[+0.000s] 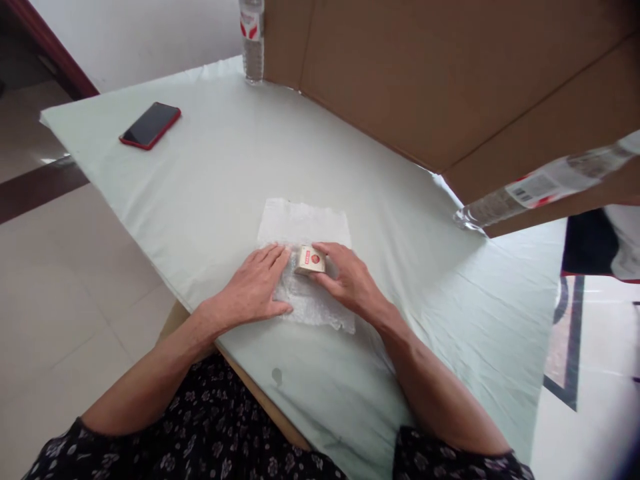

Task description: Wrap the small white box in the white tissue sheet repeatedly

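My right hand (351, 277) clamps the small box (311, 261), which lies between it and my left hand (256, 285), spread partly on the white sheet (306, 223).

The box (309, 260) rests on the sheet (306, 223), with the phone (151, 125) behind left and cardboard (400, 73) behind right.

From mid-view, there's a red-edged phone (151, 125) lying around 10 o'clock, a clear bottle (253, 48) at 11, big brown cardboard (405, 73) near 1, plus another labelled bottle (537, 190) just shy of 3.
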`<state>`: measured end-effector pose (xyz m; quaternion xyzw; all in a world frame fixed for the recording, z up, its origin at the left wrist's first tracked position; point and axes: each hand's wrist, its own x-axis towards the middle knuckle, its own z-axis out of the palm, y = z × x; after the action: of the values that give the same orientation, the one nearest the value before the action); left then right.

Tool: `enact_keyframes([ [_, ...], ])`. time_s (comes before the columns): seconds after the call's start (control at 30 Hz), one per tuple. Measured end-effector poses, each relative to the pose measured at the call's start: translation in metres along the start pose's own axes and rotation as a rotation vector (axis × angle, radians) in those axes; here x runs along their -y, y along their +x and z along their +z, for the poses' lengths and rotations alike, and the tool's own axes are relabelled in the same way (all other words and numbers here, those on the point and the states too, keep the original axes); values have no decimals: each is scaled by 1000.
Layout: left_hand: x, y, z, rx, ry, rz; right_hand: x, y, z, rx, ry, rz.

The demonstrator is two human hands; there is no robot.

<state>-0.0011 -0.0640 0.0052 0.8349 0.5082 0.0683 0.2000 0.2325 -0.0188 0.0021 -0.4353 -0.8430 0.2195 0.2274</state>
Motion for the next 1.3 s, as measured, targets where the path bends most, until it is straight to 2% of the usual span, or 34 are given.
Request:
enact_keyframes([
  [0.13, 3, -3, 0, 82, -4, -21, -20, -30, -30, -129, -51, 128],
  [0.27, 4, -3, 1, 75, -2, -30, -50, -66, -54, -228, -111, 338],
  [0.37, 5, -3, 3, 63, 4, -32, -58, -82, -58, -290, -193, 329],
  [0.5, 7, -1, 4, 58, 11, -10, -34, -75, -56, -447, -256, 214],
  [0.57, 8, 3, 2, 62, 26, -2, -17, -64, -50, -390, -215, 111],
  [0.67, 11, 10, -1, 59, 51, 4, 0, -46, -28, -151, -180, -12],
  [0.77, 18, 11, -5, 42, 48, 25, 4, -35, -2, 74, -221, -30],
  [0.83, 23, 9, -9, 34, 20, 35, 4, -34, 9, 152, -261, -8],
  [1.07, 27, 4, -5, -128, -45, -13, 1, -39, 11, 200, -243, -12],
  [1.17, 28, 5, -4, -69, -4, 0, -1, -40, 11, 190, -227, -16],
  [1.3, 36, 2, -11, 16, 8, -2, -2, -40, 13, 182, -210, -19],
])
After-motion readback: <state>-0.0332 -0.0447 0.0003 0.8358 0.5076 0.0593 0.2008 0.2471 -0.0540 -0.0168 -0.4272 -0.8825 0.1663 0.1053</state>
